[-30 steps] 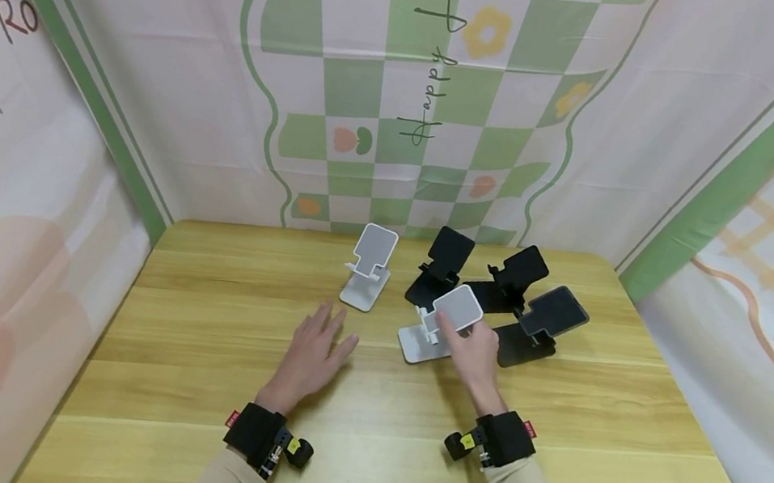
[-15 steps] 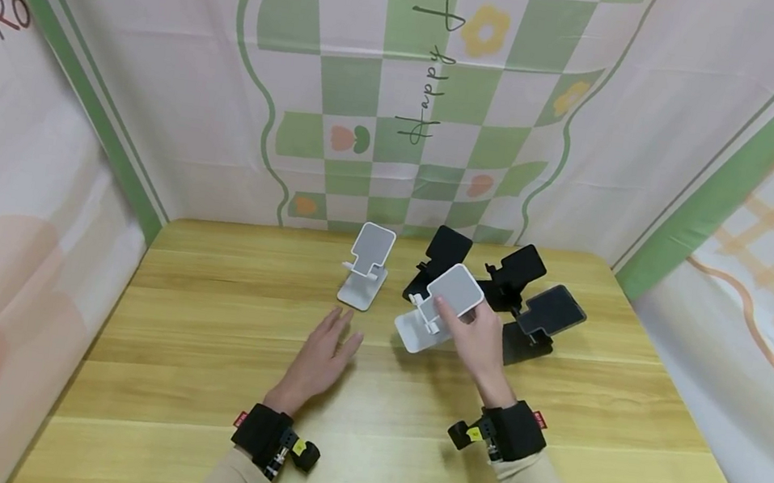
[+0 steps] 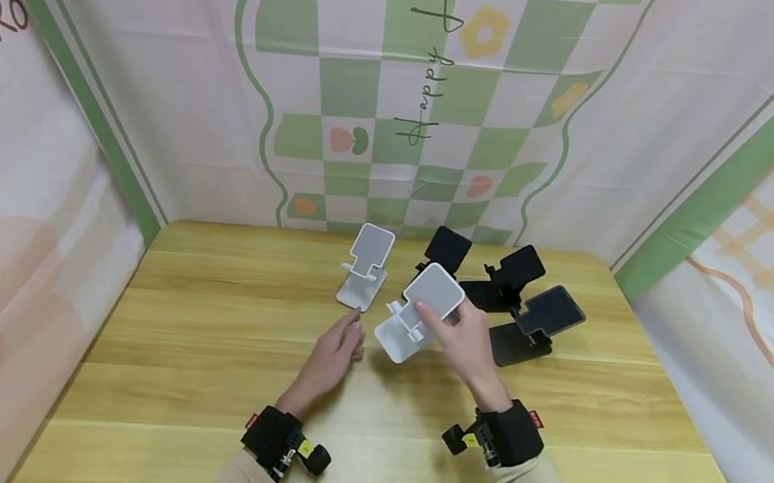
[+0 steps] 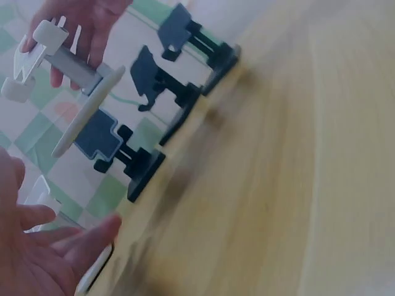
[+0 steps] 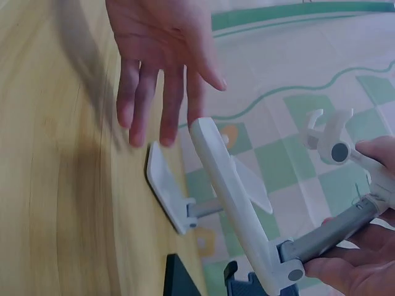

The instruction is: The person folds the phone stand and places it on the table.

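Observation:
A white phone stand with a grey pad [image 3: 435, 289] is held up off the table by my right hand [image 3: 470, 344], thumb on the front of its holder. In the right wrist view, fingers of that hand [image 5: 355, 265] wrap the grey stem, and the base plate [image 5: 231, 203] hangs clear of the wood. My left hand [image 3: 330, 355] hovers low over the table with its fingers extended and nothing in them. Just beyond its fingertips stands a second white phone stand [image 3: 362, 290].
Three black phone stands [image 3: 448, 248], [image 3: 520, 267], [image 3: 552, 312] stand behind and to the right of my right hand. The wooden table [image 3: 197, 347] ends at a patterned cloth backdrop [image 3: 348, 89], with more cloth along both sides.
My right hand has lifted the white phone stand off the table and carried it left, toward my left hand. The left hand has shifted slightly right and turned onto its side.

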`<state>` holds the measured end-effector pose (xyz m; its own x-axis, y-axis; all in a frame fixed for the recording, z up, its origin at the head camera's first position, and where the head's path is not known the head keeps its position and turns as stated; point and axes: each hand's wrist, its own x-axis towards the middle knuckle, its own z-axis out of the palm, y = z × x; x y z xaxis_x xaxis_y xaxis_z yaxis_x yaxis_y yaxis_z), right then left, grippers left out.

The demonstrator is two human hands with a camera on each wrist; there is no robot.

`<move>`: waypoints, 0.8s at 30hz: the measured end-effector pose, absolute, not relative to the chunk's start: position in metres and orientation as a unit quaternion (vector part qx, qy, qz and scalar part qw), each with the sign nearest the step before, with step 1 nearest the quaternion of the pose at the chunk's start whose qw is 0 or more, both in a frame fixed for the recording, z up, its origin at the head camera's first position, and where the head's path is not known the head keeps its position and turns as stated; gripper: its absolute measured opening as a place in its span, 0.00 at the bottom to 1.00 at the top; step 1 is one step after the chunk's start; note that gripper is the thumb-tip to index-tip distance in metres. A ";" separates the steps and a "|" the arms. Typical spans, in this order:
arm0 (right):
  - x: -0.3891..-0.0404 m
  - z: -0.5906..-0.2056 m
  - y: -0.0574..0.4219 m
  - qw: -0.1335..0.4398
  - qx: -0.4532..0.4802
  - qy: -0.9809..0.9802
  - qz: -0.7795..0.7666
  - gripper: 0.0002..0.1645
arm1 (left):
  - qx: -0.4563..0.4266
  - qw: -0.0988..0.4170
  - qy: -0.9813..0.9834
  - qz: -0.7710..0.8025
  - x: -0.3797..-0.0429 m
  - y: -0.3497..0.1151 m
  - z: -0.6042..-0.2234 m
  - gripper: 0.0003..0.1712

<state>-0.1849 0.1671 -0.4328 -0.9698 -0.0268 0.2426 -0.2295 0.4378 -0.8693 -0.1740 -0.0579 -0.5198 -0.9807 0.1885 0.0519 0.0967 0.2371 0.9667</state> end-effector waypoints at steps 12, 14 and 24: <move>-0.184 -0.427 0.163 0.016 0.125 -0.842 0.524 0.29 | 0.088 0.153 0.636 0.751 -0.173 -0.057 -0.513 0.35; -0.185 -0.427 0.163 0.007 0.136 -0.843 0.521 0.28 | 0.084 0.164 0.628 0.756 -0.173 -0.056 -0.510 0.35; -0.188 -0.424 0.166 -0.028 0.198 -0.835 0.513 0.24 | 0.087 0.202 0.604 0.766 -0.170 -0.054 -0.510 0.34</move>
<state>-0.1881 0.1661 -0.4241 -0.9201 -0.3591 0.1564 -0.3017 0.3950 -0.8677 -0.1703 -0.0540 -0.5100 -0.9034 0.4143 -0.1106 -0.2044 -0.1892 0.9604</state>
